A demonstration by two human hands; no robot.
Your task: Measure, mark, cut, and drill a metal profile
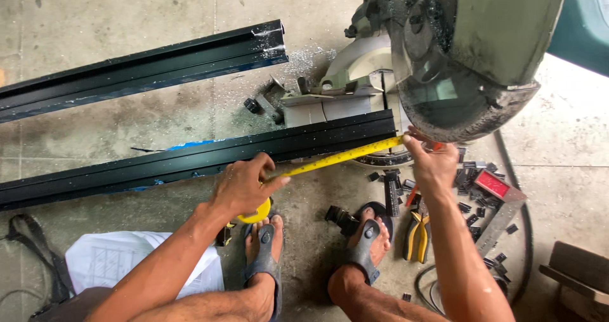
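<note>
A long black metal profile (190, 160) lies across the concrete floor, its right end resting on the mitre saw's base (342, 100). My left hand (244, 186) grips a yellow tape measure case (257, 213) against the profile's near side. The yellow tape blade (342, 157) stretches rightward along the profile. My right hand (431, 160) pinches the blade's tip at the profile's right end, just under the saw's blade guard (469, 75).
A second black profile (139, 68) lies farther back on the left. Yellow-handled pliers (415, 233), a metal square (501, 214) and several small black offcuts sit by my right foot. Papers (120, 258) lie near my left knee. A cable (520, 195) curves at right.
</note>
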